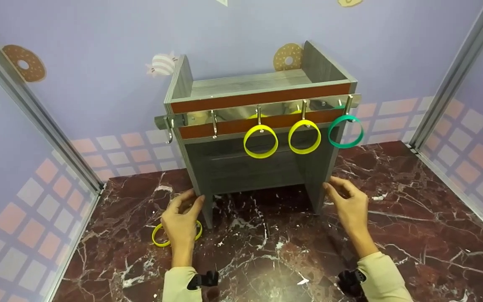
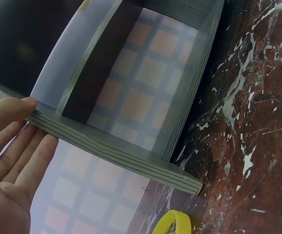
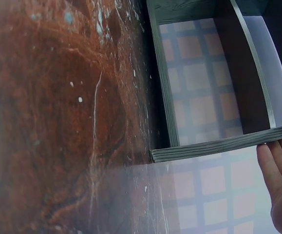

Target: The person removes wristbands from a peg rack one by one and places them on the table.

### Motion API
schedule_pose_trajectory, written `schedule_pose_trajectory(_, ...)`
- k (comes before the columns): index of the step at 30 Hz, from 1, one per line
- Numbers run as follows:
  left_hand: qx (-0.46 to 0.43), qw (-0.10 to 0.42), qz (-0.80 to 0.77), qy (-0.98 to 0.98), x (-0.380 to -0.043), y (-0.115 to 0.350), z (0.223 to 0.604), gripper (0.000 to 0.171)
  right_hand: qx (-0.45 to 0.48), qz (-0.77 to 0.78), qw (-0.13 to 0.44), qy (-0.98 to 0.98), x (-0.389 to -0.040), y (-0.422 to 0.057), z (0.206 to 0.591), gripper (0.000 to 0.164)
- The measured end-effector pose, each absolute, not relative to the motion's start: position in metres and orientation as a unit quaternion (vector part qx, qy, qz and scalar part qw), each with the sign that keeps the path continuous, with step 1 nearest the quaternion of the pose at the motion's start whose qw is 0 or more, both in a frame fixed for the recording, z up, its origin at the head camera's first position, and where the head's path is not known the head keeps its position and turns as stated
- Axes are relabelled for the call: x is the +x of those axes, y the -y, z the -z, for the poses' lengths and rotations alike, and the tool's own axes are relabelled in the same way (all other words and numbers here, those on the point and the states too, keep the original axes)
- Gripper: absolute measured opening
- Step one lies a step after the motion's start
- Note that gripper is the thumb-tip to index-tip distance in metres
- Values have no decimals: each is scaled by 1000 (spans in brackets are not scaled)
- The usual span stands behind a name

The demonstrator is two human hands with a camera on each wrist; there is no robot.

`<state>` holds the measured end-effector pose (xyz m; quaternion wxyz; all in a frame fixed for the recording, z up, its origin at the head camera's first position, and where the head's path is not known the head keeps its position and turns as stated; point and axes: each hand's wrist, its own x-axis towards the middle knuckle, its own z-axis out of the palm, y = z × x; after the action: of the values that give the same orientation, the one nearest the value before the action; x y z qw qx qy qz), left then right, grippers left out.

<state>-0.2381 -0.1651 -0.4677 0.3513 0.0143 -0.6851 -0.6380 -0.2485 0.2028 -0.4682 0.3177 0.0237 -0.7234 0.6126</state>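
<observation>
A small grey wood-grain shelf stand (image 1: pixel 254 172) stands upright on the table between my hands. My left hand (image 1: pixel 179 220) pinches its left side panel (image 2: pixel 116 151), thumb on the inner face and fingers outside. Opposite, my right hand (image 1: pixel 352 205) grips the right side panel (image 3: pixel 218 146) in the same way. A metal hook rail (image 1: pixel 233 114) crosses the front. Two yellow rings (image 1: pixel 260 156) and one green ring (image 1: pixel 345 146) hang from its hooks; the two leftmost hooks are bare. Another yellow ring (image 1: pixel 155 238) lies on the table, partly hidden behind my left wrist.
The table (image 1: pixel 241 268) is dark red marble-patterned. Behind the stand rises a lilac wall (image 1: pixel 111 84) with printed tiles and pastries. Similar side panels, edged with metal profiles (image 1: pixel 57 121), close in the left and right.
</observation>
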Motion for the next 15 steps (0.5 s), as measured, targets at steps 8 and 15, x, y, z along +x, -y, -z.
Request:
schedule_pose_trajectory(8, 14, 367, 636, 678, -240, 162, 472, 23, 29, -620, 313, 719, -256, -219, 479, 21)
schedule_pose_trajectory(15, 15, 372, 629, 683, -239, 164, 472, 22, 60, -642, 312, 697, -254, -226, 448, 22)
